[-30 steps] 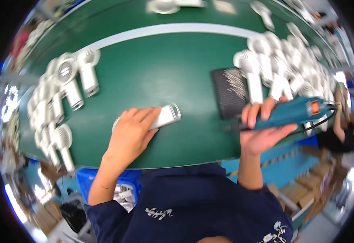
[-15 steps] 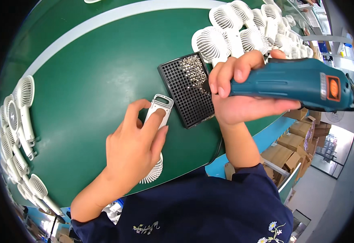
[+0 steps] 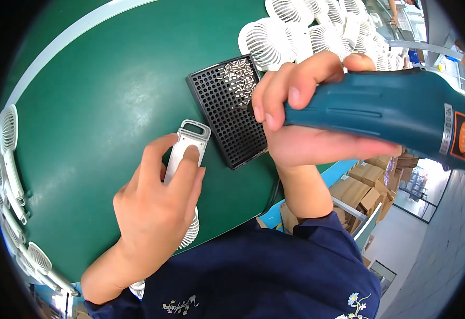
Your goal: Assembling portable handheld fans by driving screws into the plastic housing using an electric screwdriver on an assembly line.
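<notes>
My left hand (image 3: 155, 199) is closed round the handle of a white handheld fan (image 3: 183, 150), which lies on the green table. The fan's slotted end points away from me, and its round grille shows partly below my hand. In my right hand (image 3: 301, 119) is a teal electric screwdriver (image 3: 370, 111), held sideways with my fingers wrapped round its front part. Its tip is hidden behind my fingers. Just left of that hand lies a black perforated screw tray (image 3: 219, 114), with many small silver screws (image 3: 240, 77) heaped toward its far end.
White handheld fans (image 3: 272, 42) are piled at the far right of the green table (image 3: 99, 111). More fans (image 3: 10, 154) line the left edge. Beyond the table's right edge stand cardboard boxes (image 3: 362, 178). A dark cable (image 3: 275, 196) hangs by the near edge.
The whole view has shifted, so the table things sit further left. My right hand still holds the screwdriver near the tray, and my left hand keeps its grip on the fan.
</notes>
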Available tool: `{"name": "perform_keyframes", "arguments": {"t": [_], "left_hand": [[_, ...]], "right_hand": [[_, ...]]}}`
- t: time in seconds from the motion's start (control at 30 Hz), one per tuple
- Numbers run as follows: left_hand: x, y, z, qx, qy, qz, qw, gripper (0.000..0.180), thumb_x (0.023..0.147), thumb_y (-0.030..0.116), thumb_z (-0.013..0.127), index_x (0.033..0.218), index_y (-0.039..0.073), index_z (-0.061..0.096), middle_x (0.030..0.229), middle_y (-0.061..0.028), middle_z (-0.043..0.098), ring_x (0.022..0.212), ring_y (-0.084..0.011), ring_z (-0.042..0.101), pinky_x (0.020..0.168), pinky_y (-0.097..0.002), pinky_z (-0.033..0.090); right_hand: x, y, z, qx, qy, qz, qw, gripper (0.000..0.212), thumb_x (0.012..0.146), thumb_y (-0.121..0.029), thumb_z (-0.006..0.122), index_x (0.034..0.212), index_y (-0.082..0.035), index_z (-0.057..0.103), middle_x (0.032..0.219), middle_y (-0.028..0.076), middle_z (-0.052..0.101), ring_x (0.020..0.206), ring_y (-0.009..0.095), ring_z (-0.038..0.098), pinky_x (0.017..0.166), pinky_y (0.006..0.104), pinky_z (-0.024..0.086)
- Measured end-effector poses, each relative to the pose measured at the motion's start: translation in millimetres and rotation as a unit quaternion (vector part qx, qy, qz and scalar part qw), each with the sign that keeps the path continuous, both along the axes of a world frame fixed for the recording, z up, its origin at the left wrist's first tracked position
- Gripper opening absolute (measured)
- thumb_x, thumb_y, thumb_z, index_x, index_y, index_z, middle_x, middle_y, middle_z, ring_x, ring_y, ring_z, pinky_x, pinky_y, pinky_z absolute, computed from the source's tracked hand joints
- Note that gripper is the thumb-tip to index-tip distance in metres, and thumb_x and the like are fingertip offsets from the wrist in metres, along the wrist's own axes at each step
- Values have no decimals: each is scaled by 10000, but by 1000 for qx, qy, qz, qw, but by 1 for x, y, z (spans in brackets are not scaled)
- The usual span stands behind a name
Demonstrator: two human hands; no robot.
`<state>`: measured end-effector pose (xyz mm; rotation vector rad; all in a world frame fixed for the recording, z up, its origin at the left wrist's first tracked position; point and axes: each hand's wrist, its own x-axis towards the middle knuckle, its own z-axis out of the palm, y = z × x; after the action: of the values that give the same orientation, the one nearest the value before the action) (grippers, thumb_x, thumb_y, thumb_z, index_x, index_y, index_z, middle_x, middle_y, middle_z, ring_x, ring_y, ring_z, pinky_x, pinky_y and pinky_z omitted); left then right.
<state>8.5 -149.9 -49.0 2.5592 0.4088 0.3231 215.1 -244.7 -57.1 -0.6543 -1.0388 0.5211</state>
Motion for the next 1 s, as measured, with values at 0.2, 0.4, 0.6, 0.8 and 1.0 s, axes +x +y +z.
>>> {"name": "perform_keyframes", "arguments": {"t": [0.2, 0.4, 0.6, 0.8, 1.0], "left_hand": [[-6, -5, 0, 67, -21, -18, 997, 378, 749, 77, 738, 1116, 51, 650, 1161, -132, 624, 638, -165, 573, 489, -239, 496], [-9, -9, -5, 116, -15, -14, 993, 339, 776, 70, 693, 1111, 22, 660, 1181, -152, 632, 659, -149, 569, 498, -235, 491], [-7, -9, -5, 110, -15, -16, 994, 350, 773, 56, 674, 1122, 29, 668, 1180, -150, 631, 661, -144, 563, 488, -233, 476], [-7, -9, -6, 124, -23, -15, 992, 376, 738, 45, 658, 1113, 31, 682, 1170, -138, 633, 651, -134, 551, 471, -222, 451], [-7, -9, -7, 110, -26, -11, 994, 393, 720, 48, 655, 1111, 27, 683, 1157, -136, 634, 651, -132, 551, 472, -223, 451]], "right_hand": [[-8, -4, 3, -20, -13, -45, 999, 935, 765, -873, 404, 1404, -192, 389, 863, 101, 538, 524, 221, 533, 459, 370, 439], [-25, -10, 34, -12, 3, -48, 999, 756, 902, -728, 400, 1386, -150, 341, 923, 57, 522, 539, 187, 511, 459, 351, 428], [-41, -9, 29, -31, 26, -44, 998, 702, 910, -694, 431, 1388, -185, 358, 927, 44, 523, 522, 179, 505, 439, 332, 419], [-31, -5, 15, -20, -21, 42, 999, 832, 846, -808, 364, 1423, -209, 352, 916, 43, 522, 504, 182, 506, 446, 342, 433], [-44, -5, 13, -34, 0, 5, 999, 874, 818, -838, 362, 1423, -208, 355, 883, 54, 512, 512, 192, 506, 453, 352, 441]]}}
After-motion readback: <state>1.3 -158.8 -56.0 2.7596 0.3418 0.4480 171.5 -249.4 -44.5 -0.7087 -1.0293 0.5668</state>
